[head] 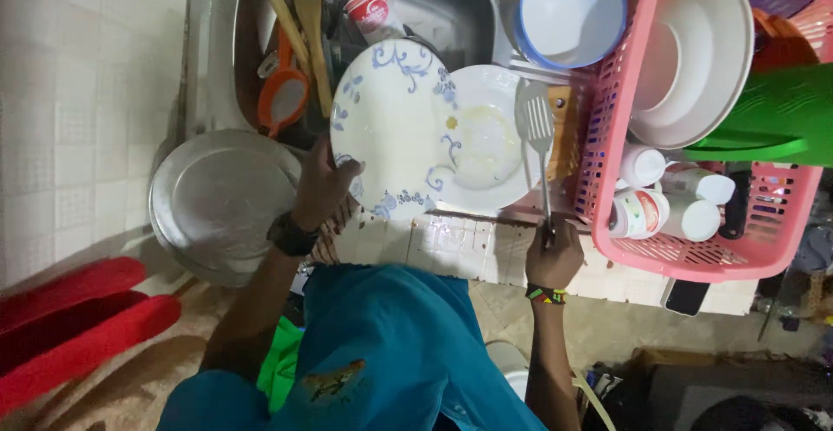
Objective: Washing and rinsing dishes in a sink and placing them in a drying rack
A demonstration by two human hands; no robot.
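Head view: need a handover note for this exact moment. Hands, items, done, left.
Left hand: grips the lower-left rim of the white plate with blue floral trim, held over the sink.
Right hand: holds the slotted metal spatula by its handle, blade up beside the shallow white bowl, which shows yellowish residue.
Pink dish basket on the right holds white bowls and cups.
Done: some dishes sit racked.
Left: plate, bowl and spatula are not racked; wooden utensils and a red-and-white cup lie in the sink.
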